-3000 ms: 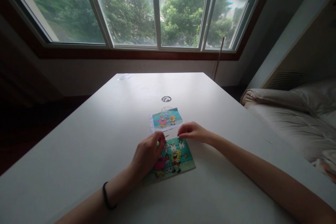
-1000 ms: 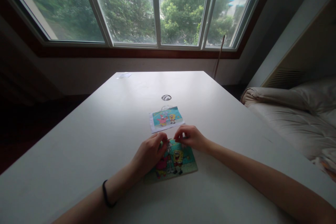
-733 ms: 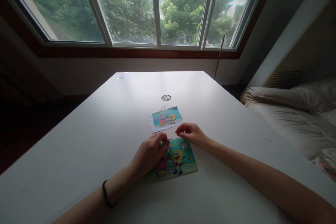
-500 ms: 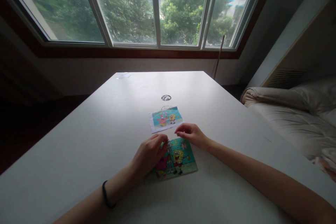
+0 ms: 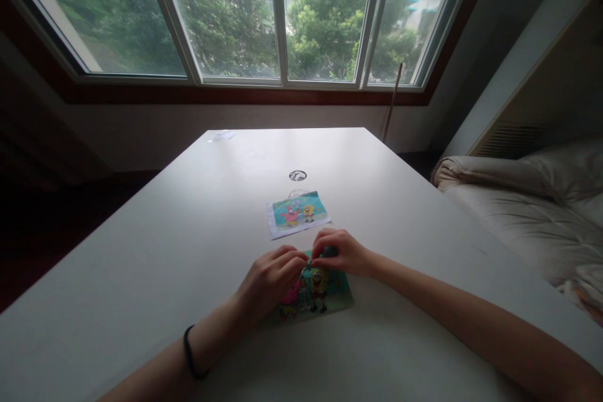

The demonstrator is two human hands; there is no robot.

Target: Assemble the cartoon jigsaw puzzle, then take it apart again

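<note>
A jigsaw puzzle (image 5: 333, 296) with cartoon figures on a green-blue ground lies on the white table in front of me. My left hand (image 5: 276, 276), with a black band on its wrist, covers the puzzle's left part, its fingers curled and pressed together. From the right, my right hand (image 5: 340, 252) reaches over the upper edge with thumb and fingertips pinched. Both sets of fingertips nearly meet at the top middle of the puzzle. Whatever lies between them is too small to make out. Just beyond the hands is a printed paper picture (image 5: 298, 212) of the same scene.
A round metallic-looking disc (image 5: 298, 175) sits on the white table (image 5: 188, 226) behind the paper picture, with a faint clear ring shape nearer me. Clear plastic (image 5: 221, 135) lies at the far left corner. A pale sofa (image 5: 513, 213) stands to the right.
My right hand has come down and closer, from above the puzzle's upper edge onto its top part, covering the light piece-shaped patch there. The left fingertips have shifted slightly right, towards it.
</note>
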